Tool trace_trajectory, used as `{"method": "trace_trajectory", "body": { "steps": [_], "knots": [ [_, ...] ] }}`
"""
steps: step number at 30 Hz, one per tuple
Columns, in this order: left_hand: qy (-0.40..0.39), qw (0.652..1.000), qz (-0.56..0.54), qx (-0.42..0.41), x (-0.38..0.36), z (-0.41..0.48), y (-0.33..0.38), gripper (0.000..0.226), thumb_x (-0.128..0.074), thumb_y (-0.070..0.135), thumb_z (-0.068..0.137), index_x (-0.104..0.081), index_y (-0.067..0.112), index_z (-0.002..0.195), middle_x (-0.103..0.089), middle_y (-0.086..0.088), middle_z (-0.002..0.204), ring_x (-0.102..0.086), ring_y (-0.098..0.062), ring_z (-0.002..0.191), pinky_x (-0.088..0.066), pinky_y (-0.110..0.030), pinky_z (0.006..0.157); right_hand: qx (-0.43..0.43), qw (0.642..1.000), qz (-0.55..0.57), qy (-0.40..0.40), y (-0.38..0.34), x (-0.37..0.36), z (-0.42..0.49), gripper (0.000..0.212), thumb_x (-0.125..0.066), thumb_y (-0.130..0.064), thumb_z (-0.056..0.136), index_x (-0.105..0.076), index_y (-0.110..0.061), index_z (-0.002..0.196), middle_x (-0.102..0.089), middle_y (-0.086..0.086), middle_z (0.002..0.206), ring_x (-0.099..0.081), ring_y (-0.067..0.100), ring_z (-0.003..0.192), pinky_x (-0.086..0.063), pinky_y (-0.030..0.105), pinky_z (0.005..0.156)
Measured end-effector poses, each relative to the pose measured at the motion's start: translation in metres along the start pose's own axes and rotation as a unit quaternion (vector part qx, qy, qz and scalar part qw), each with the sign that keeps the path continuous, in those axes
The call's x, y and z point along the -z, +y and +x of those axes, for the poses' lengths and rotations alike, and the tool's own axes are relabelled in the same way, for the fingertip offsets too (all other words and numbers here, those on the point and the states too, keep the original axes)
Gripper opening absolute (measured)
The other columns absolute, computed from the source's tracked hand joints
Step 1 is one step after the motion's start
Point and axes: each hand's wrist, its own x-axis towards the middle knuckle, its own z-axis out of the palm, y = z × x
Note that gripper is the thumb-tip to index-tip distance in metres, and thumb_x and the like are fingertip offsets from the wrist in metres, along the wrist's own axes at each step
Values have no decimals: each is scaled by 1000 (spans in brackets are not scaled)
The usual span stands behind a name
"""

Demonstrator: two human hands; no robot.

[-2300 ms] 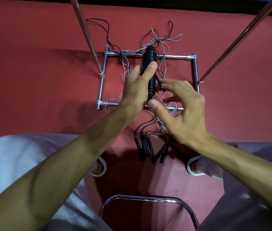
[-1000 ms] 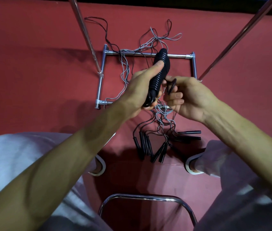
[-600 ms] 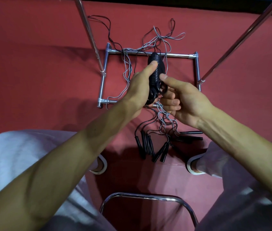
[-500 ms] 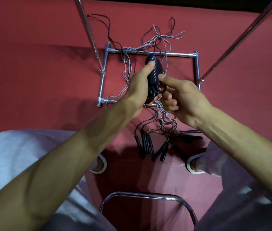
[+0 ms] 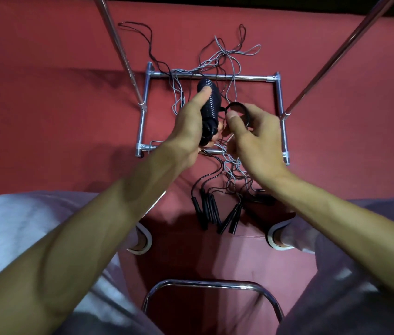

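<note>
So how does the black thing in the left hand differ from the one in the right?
The coil in the left hand is thick, ribbed and long; the loop in the right hand is one thin ring. The coil is gripped by the whole hand; the loop is only pinched. Both are black.

The left hand [image 5: 191,131] holds a coil [image 5: 211,102] over the middle of a frame [image 5: 215,77] lying on the floor [image 5: 46,117], and the right hand [image 5: 256,136], just to its right, pinches a ring [image 5: 238,106] beside the coil. Wires [image 5: 227,56] cross the frame's far bar and run past its near bar to a bunch of plugs [image 5: 212,211] on the floor between the left shoe [image 5: 142,243] and the right shoe [image 5: 280,240]. A left pole [image 5: 118,49] and a right pole [image 5: 336,54] rise from the frame's sides, and a chair rail [image 5: 212,285] lies nearest the person.
</note>
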Motion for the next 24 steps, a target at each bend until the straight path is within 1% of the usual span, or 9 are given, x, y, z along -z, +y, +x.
{"method": "trace_trajectory", "body": {
  "steps": [4,7,8,10,12,15,19,22,24],
  "knots": [
    [-35,999,5,-19,3,1,2,35,-45,45,105,-49,12,96,-45,-7,54,-35,-15,40,-26,-18,36,-130,986,100,20,-7,12,21,10,-65,-10,89,-63,-5,98,-70,18,83,-60,22,45,-45,26,45],
    [-14,995,61,-74,7,2,2,33,-54,40,103,-53,10,93,-47,-9,58,-42,-17,39,-31,-19,40,-139,979,-143,32,0,27,36,63,-78,-32,71,-54,-13,126,-72,8,106,-71,24,82,-57,36,72],
    [-8,988,111,-110,8,3,1,32,-57,42,101,-56,11,92,-51,-7,60,-46,-17,41,-34,-21,42,-115,972,-201,38,0,32,39,68,-79,-36,73,-54,-15,132,-69,4,112,-67,21,94,-55,37,84],
    [-8,949,253,-190,10,4,-2,36,-62,51,91,-65,17,102,-61,2,72,-57,-17,56,-45,-28,53,-60,984,-165,33,-4,39,43,45,-73,-41,81,-66,-17,119,-70,-1,104,-65,14,95,-54,36,90],
    [-17,882,406,-238,11,0,-5,44,-61,58,87,-64,28,119,-69,9,88,-66,-17,76,-54,-35,71,-78,996,-25,-20,-15,42,44,23,-70,-42,89,-69,-19,95,-69,-4,80,-66,14,76,-57,37,76],
    [-32,802,530,-276,14,-8,-8,42,-62,54,92,-58,29,125,-68,7,87,-64,-18,77,-53,-36,74,-140,982,54,-112,-21,41,44,25,-72,-33,93,-67,-9,93,-66,-1,73,-66,17,68,-60,35,64],
    [-78,798,521,-292,17,-12,-13,45,-68,48,91,-58,33,132,-62,6,73,-57,-9,64,-47,-31,64,-190,964,66,-176,-13,45,48,12,-71,-14,93,-73,-2,91,-69,10,80,-66,18,70,-58,31,67],
    [-87,795,516,-308,21,-9,-16,53,-73,46,88,-57,32,136,-67,4,84,-57,-16,71,-50,-32,71,-230,946,140,-181,-10,45,49,8,-64,-3,94,-71,0,90,-71,15,84,-70,22,76,-60,31,69],
    [-66,797,519,-302,22,-8,-18,71,-77,46,86,-49,27,148,-67,10,88,-54,-7,71,-45,-17,70,-251,938,156,-180,-5,39,46,11,-60,-3,94,-70,-2,98,-70,16,93,-68,23,84,-59,31,70]
  ]
}}
